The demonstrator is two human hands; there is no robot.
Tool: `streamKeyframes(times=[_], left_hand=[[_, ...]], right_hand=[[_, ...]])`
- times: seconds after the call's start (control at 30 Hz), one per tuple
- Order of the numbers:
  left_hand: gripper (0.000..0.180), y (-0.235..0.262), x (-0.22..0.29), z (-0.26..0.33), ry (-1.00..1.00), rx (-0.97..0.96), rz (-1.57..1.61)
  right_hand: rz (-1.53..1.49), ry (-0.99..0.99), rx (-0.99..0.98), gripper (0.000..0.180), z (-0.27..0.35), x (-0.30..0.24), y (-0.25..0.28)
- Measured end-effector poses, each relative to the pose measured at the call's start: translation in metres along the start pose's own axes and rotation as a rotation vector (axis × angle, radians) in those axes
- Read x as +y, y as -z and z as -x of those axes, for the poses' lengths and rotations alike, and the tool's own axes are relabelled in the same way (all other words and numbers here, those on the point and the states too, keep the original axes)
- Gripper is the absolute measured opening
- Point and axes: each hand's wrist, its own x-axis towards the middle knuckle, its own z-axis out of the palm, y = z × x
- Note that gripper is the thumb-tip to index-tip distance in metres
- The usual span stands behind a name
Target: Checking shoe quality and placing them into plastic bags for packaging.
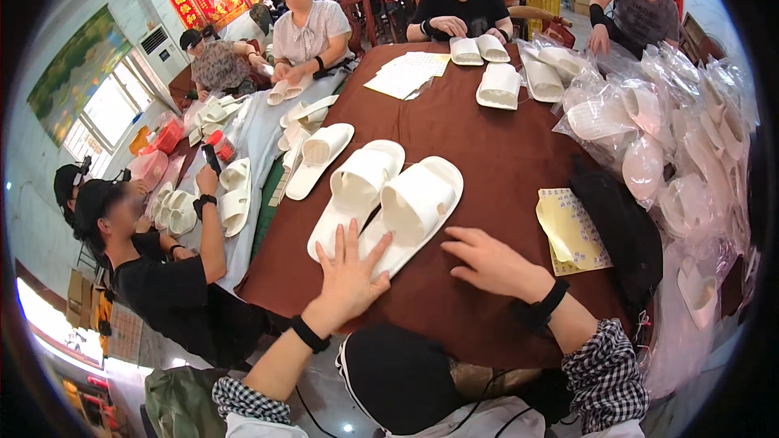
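Clock centred on the main pair. Left hand (pixel 349 280): at 7 o'clock, fingers spread wide, palm down, laid across the heel ends of both slippers; pressing or resting, not wrapped around anything. Thumb and index finger on the right slipper (pixel 420 201), other fingers on the left slipper (pixel 365 178). Right hand (pixel 499 266): at 4 o'clock, half open, fingers loosely extended, nothing in it; fingertips just beside the right slipper's edge, can't tell if touching it. Pair is white, wide closed straps, side by side on the brown tablecloth (pixel 454 308), toes toward 1 o'clock.

Containers: clear plastic bag (pixel 596 123) at 2 o'clock, white slippers inside, visible through the film. More clear plastic bags (pixel 690 203) heaped at 3 o'clock, also with white slippers in them. Pink plastic bag (pixel 148 169) at 9 o'clock on the neighbouring table, contents can't tell. Red-and-clear jar (pixel 220 144) at 10 o'clock, contents too small to tell.

Also: single white slipper (pixel 320 158) at 10 o'clock, near the pair. Paper sheets (pixel 406 75) at 12 o'clock. Co-worker (pixel 461 8) at 1 o'clock, hands at another white pair (pixel 479 50). Yellow sheets (pixel 568 231) at 3 o'clock, black fabric item (pixel 623 235) just beyond them.
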Motion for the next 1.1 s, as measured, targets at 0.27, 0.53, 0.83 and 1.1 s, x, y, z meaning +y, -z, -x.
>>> streamKeyframes(times=[0.27,0.53,0.83,1.1], left_hand=[[0.066,0.026,-0.061,-0.029,-0.006,-0.241,0.009],[0.065,0.005,-0.080,-0.060,0.134,-0.173,0.094],[0.061,-0.018,-0.145,-0.121,0.449,-0.120,0.211],[0.066,-0.046,-0.175,-0.150,0.723,-0.034,0.145]], right_hand=[[0.206,0.019,-0.006,0.053,0.008,0.004,-0.008],[0.299,0.028,0.001,0.059,0.010,0.002,-0.011],[0.362,-0.005,-0.036,0.060,0.011,-0.007,-0.014],[0.386,-0.041,-0.077,0.058,0.009,-0.019,-0.006]])
